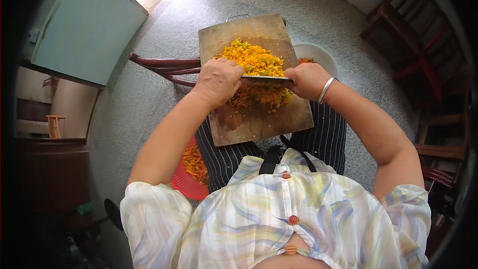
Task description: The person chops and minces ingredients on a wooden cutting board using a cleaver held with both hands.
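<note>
A wooden cutting board (257,127) lies before me, tilted in view, with a mound of finely chopped yellow-orange peppers (254,58) flecked with green. Across the mound runs a broad-bladed knife, apparently a cleaver (266,79), seen along its thin upper edge. My left hand (221,78) grips the blade's left end. At the other end my right hand (307,81), a silver bangle on its wrist, is closed around what seems to be the handle, mostly hidden by the fingers. More chopped bits (261,99) show in shade on the near side of the blade.
A red plastic basket (186,183) of whole orange peppers (195,164) stands by my left leg. Beyond my right hand is a white basin (325,58) with chopped red pieces (306,60). Dark red wooden legs (164,63) jut out left of the board. Wooden chairs (399,26) line the right wall.
</note>
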The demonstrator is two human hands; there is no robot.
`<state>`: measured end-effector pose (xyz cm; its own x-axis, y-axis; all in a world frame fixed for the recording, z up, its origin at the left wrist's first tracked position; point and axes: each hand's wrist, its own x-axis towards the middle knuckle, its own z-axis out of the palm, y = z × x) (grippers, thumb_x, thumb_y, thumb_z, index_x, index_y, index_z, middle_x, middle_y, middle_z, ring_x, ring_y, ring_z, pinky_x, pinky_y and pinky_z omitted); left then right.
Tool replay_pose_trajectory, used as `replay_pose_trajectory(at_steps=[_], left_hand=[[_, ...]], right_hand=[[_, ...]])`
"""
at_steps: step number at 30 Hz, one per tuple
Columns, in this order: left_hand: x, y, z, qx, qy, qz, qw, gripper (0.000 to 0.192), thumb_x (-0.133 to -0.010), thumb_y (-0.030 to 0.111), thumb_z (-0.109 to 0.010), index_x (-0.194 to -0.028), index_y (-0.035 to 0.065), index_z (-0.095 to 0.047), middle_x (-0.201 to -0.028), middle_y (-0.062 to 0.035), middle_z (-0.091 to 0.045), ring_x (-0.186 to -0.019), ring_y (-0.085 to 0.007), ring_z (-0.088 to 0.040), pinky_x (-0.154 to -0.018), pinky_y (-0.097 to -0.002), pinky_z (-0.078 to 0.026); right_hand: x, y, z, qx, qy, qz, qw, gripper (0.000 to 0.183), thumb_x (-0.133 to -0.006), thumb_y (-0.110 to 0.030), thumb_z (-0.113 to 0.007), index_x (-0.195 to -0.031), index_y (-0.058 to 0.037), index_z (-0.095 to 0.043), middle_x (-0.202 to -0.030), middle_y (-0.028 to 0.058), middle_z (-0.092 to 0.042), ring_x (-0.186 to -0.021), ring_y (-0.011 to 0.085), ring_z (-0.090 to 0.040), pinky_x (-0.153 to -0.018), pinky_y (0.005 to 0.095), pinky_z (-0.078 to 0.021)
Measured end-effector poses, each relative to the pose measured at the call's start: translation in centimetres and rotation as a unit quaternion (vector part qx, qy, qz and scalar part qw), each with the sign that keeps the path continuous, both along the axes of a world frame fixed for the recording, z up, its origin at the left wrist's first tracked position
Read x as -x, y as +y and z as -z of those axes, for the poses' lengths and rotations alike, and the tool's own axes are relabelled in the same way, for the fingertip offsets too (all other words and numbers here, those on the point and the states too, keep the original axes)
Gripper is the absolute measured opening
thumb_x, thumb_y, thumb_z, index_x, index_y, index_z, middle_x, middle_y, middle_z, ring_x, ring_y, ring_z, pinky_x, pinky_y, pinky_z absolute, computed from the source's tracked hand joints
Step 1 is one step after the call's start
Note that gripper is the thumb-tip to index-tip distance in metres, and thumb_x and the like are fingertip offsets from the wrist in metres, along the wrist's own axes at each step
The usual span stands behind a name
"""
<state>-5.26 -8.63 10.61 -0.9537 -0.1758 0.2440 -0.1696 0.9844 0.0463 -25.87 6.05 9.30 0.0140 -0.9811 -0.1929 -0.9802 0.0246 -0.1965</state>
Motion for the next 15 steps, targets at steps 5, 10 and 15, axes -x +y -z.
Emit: replay_pose_trajectory(at_steps=[5,10,15], left_hand=[[2.0,2.9,-2.4,0.047,-0.052,-0.008,0.998,0.018,-0.073,0.02,-0.068,-0.071,0.0067,-0.056,-0.07,-0.0083,-0.058,-0.074,-0.0284,-0.059,-0.067,-0.039,-0.046],[-2.0,2.1,1.1,-0.03,0.005,-0.076,0.997,0.016,-0.076,0.02,-0.066,-0.072,0.0072,-0.058,-0.074,-0.0089,-0.061,-0.076,-0.0281,-0.059,-0.069,-0.038,-0.047],[-3.7,0.7,2.0,-0.092,0.07,-0.084,0.99,0.018,-0.076,0.021,-0.067,-0.073,0.0063,-0.056,-0.074,-0.0097,-0.058,-0.076,-0.0299,-0.057,-0.068,-0.04,-0.046]], right_hand=[[3.2,1.7,2.6,0.122,-0.109,-0.052,0.985,0.022,-0.082,-0.025,-0.061,-0.072,-0.0071,-0.056,-0.062,0.0122,-0.059,-0.062,0.0323,-0.06,-0.06,0.0415,-0.0481],[0.2,-2.0,-1.4,-0.001,0.009,-0.088,0.996,0.019,-0.081,-0.024,-0.059,-0.077,-0.0058,-0.063,-0.07,0.0145,-0.063,-0.07,0.0335,-0.063,-0.064,0.0423,-0.0499],[-2.5,-3.5,-5.9,-0.088,0.055,-0.09,0.99,0.018,-0.081,-0.017,-0.057,-0.079,-0.0023,-0.066,-0.074,0.0177,-0.065,-0.073,0.0336,-0.064,-0.067,0.0412,-0.0512]])
